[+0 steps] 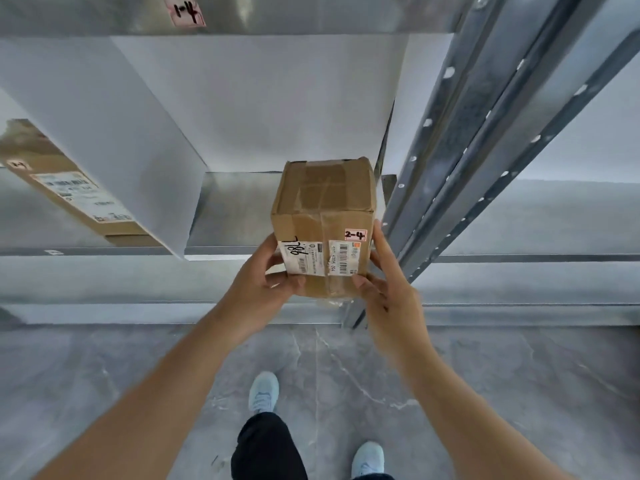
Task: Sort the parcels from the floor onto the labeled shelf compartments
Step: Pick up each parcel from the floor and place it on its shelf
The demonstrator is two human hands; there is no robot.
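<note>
A small brown cardboard parcel with clear tape, white barcode labels and a pink tag reading "2-4" is held at the front edge of a metal shelf compartment. My left hand grips its lower left side, thumb on the front face. My right hand grips its right side, fingers along the edge and thumb under the labels. The parcel's far end reaches over the shelf board. A pink label "1-4" is stuck on the shelf beam above.
A white divider panel bounds the compartment on the left; beyond it lies another labelled brown parcel. Grey metal uprights stand just right of the held parcel. Grey marbled floor and my two light shoes lie below.
</note>
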